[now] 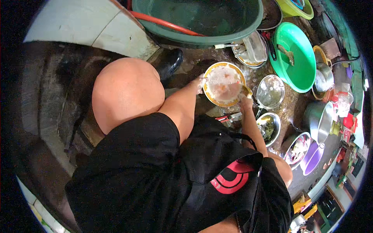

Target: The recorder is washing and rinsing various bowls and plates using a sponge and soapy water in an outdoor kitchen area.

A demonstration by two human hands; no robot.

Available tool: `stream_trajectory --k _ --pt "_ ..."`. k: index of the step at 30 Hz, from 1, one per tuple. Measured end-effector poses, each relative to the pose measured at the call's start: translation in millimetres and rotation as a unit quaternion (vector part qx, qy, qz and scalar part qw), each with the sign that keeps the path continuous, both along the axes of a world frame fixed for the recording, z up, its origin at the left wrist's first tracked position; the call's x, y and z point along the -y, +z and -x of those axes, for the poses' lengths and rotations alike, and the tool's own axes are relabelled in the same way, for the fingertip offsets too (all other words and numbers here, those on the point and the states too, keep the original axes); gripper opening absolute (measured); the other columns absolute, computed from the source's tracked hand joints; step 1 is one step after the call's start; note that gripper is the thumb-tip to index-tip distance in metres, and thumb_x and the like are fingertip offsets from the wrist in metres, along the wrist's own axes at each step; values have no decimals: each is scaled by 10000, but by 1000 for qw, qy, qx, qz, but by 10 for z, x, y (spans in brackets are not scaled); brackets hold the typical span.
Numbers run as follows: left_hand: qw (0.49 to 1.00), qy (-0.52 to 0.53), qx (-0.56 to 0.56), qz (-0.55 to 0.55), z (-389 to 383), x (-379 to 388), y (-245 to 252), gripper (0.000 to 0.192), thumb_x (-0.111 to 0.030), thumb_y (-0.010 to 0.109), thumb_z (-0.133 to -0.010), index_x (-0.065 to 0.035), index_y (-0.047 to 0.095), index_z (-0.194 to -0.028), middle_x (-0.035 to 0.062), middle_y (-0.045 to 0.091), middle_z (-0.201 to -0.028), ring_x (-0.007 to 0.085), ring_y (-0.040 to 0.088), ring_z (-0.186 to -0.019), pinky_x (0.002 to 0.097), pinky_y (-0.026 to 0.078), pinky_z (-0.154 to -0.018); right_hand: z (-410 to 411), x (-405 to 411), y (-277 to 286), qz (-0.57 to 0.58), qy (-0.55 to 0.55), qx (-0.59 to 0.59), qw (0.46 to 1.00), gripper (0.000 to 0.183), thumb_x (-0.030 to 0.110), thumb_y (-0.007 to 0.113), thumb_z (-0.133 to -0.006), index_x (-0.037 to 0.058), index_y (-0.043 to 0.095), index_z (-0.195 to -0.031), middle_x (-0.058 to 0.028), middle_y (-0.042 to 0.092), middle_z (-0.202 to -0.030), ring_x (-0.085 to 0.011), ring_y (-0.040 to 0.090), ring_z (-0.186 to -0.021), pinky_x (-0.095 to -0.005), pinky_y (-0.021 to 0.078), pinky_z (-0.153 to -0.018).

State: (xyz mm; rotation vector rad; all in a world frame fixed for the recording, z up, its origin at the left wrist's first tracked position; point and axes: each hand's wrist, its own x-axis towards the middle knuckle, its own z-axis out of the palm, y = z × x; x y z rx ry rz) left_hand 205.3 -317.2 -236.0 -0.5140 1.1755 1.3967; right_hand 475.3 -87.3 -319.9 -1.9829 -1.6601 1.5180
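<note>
A round plate with a yellow patterned rim is held out before me, covered with cloudy, foamy liquid and a few reddish bits. My left hand grips its left edge. At its lower right edge, my right hand is closed on a yellowish sponge or cloth, pressed against the rim. A metal strainer lies just right of that hand. Below the strainer stands a metal bowl with dark green matter in it.
A large dark green tub with a red hose stands at the top. Stacked dishes, a bright green basin with a utensil, a metal pot, a bowl of scraps and a purple basin stand to the right.
</note>
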Motion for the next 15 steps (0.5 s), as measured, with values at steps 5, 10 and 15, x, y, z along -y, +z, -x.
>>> stream_trajectory --k 5,10,15 --pt "999 4 17 -35 -141 67 162 351 -268 330 -898 -28 477 -1108 148 570 -1043 303 587 -900 464 490 -785 498 -129 224 -18 49 65 997 234 100 572 -716 -35 575 -906 -91 598 -772 -204 612 -615 -339 514 -543" --pt "996 61 47 -41 88 338 -494 417 -302 298 -911 -19 385 -1206 167 522 -1122 285 549 -991 448 495 -801 1824 155 1053 -194 416 204 864 225 244 559 -711 44 656 -746 -147 644 -775 -245 643 -709 -360 508 -589" --pt "979 132 101 -122 252 255 -56 403 -276 275 -912 -19 401 -1197 170 452 -1213 298 506 -1059 459 484 -831 2485 292 1775 -221 469 234 822 287 267 509 -740 33 656 -819 -198 628 -842 -293 628 -796 -364 495 -682"
